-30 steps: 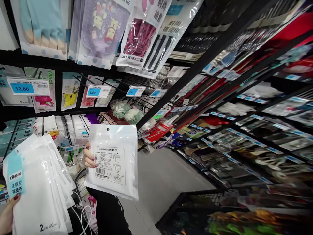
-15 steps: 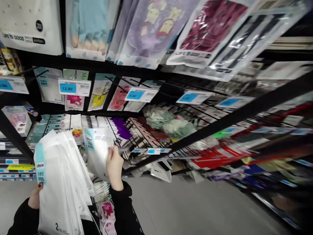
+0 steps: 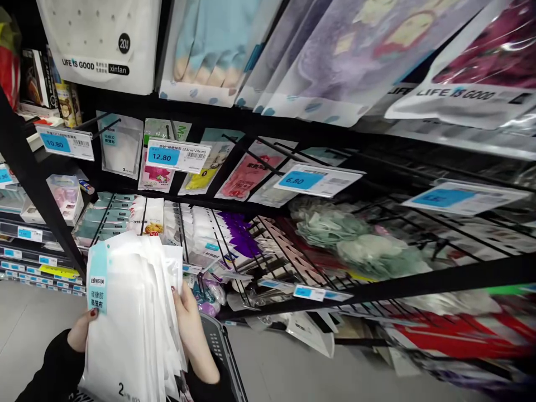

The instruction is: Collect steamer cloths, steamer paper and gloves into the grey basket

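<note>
A stack of several white plastic packets (image 3: pixel 129 324) with a pale blue label sits low at the left of the view, between both my hands. My left hand (image 3: pixel 81 330) grips the stack's left edge, thumb on the front. My right hand (image 3: pixel 190 329) presses against the stack's right side, fingers closed on the packets there. Both sleeves are black. Behind the stack hang rows of small packets on wire hooks (image 3: pixel 184 223).
Black store shelving fills the view, with blue price tags (image 3: pixel 178 156) reading 12.80 and 6.80 (image 3: pixel 312 180). Large bagged cloths (image 3: pixel 104 39) hang above. Green mesh puffs (image 3: pixel 335 229) sit on hooks to the right. A black basket edge (image 3: pixel 221 346) lies below my right hand. Grey floor lies beneath.
My right hand has brought its single white packet left and joined it to the stack in my left hand. The view has swung left and closer to the shelves.
</note>
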Demonstrator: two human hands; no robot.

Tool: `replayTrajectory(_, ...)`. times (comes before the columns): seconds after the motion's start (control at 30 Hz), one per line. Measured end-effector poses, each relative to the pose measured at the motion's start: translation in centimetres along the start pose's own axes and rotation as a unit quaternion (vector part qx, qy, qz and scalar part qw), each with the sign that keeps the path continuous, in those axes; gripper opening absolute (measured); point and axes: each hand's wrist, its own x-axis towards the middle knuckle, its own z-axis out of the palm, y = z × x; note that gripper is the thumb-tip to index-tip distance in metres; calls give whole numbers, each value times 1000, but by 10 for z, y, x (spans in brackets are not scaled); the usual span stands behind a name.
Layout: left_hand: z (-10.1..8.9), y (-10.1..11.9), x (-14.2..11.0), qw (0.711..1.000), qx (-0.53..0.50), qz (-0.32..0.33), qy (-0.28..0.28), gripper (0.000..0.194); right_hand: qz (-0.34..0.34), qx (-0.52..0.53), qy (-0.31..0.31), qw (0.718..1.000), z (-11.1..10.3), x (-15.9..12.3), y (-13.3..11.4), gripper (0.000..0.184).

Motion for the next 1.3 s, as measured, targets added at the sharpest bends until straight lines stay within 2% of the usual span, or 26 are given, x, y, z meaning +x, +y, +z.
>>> replayTrajectory(0.1,3,2,3,998,16,-53,-35,28,-2,-101,26,995,-4,-11,-7,38)
replayTrajectory(0.17,6,2,5,997,18,-60,-34,28,-29,-145,39,988,-4,-19,-13,38)
replayTrajectory(0.23,9,2,5,998,14,-60,-32,29,-116,-175,80,975,-5,-26,-20,40)
replayTrajectory(0.3,13,1,5,998,18,-58,-34,36,-216,-223,124,942,-8,-31,-29,43)
replayTrajectory(0.37,18,1,4,998,33,-47,-34,47,-252,-300,121,912,-11,-37,-38,43)
replayTrajectory(0.47,25,0,4,998,58,-16,-29,61,-177,-391,65,901,-11,-45,-48,40)
replayTrajectory(0.53,29,-2,6,997,64,0,-32,65,-104,-398,44,910,-8,-50,-50,38)
replayTrajectory(0.63,31,-4,8,997,62,19,-45,66,-17,-397,15,918,-3,-57,-49,45)
replayTrajectory(0.73,29,-7,9,997,49,36,-37,70,34,-394,6,918,-3,-58,-46,44)
replayTrajectory(0.83,25,-10,10,998,32,34,-29,69,32,-335,-24,941,-8,-57,-45,35)
replayTrajectory(0.93,20,-13,12,999,6,15,-43,70,6,-300,-34,953,-15,-55,-44,34)
replayTrajectory(1.03,15,-15,13,999,-20,17,-31,75,-10,-286,8,958,-24,-55,-40,38)
replayTrajectory(1.13,11,-15,12,999,-9,36,28,73,-23,-257,67,964,-31,-54,-35,43)
replayTrajectory(1.2,10,-14,12,998,-4,39,50,68,-5,-224,74,972,-35,-54,-34,43)
replayTrajectory(1.3,13,-11,11,998,-8,33,51,55,17,-148,90,985,-41,-49,-36,37)
